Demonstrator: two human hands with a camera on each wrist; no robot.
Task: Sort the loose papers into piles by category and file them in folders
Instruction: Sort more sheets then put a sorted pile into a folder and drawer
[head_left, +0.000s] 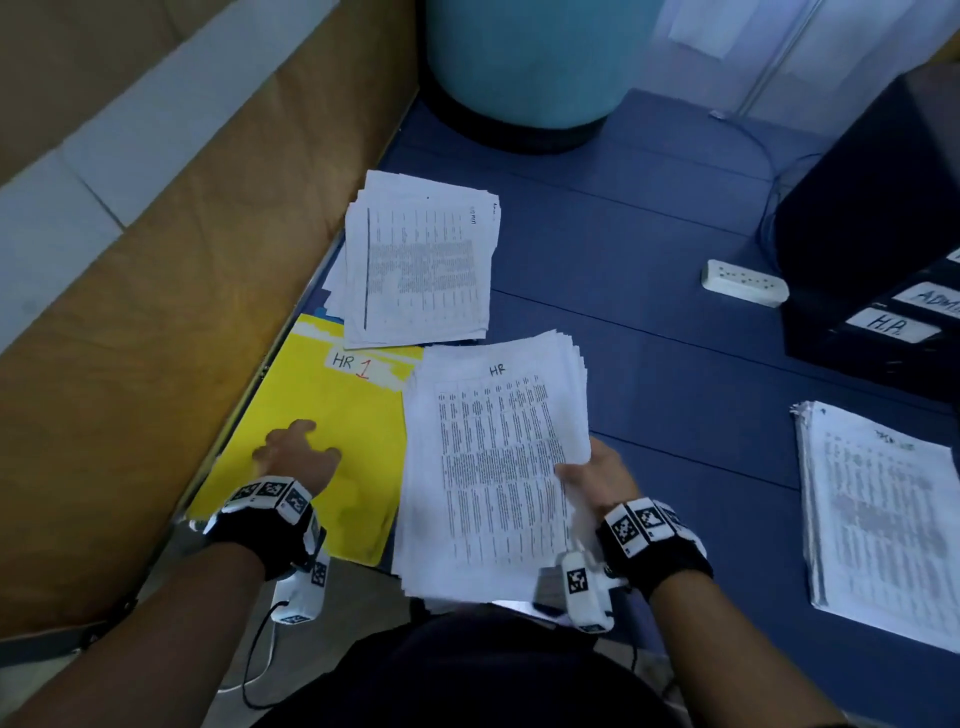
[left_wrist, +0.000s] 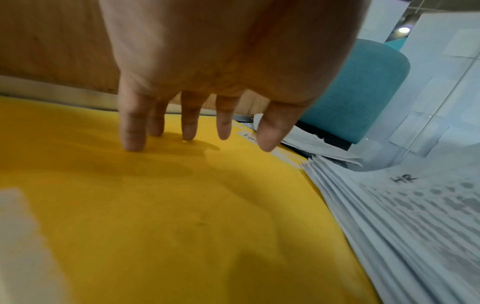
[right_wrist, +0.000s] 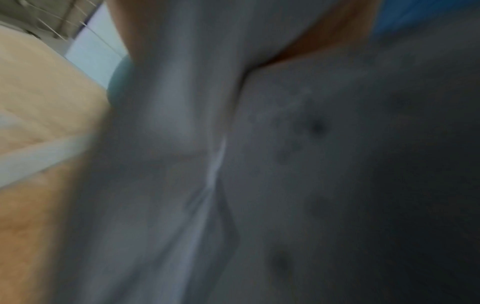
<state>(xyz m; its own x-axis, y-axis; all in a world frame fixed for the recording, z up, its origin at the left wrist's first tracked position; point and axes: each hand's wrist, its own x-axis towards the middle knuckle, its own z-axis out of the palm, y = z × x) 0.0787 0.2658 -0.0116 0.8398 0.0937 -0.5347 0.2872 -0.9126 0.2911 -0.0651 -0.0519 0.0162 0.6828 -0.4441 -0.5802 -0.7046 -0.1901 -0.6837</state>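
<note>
A yellow folder labelled "HR 1" lies on the blue floor by a wooden panel. My left hand rests on it, fingers straight and spread, tips touching the yellow cover. A thick stack of printed sheets headed "HR" is lifted just right of the folder. My right hand grips its right edge, thumb on top. In the left wrist view the fanned edges of the HR stack overlap the folder's right side. The right wrist view is a blur of paper.
Another paper pile lies beyond the folder, overlapping its top edge. A third pile sits at the right. A white power strip, a dark labelled file box and a teal stool stand further back.
</note>
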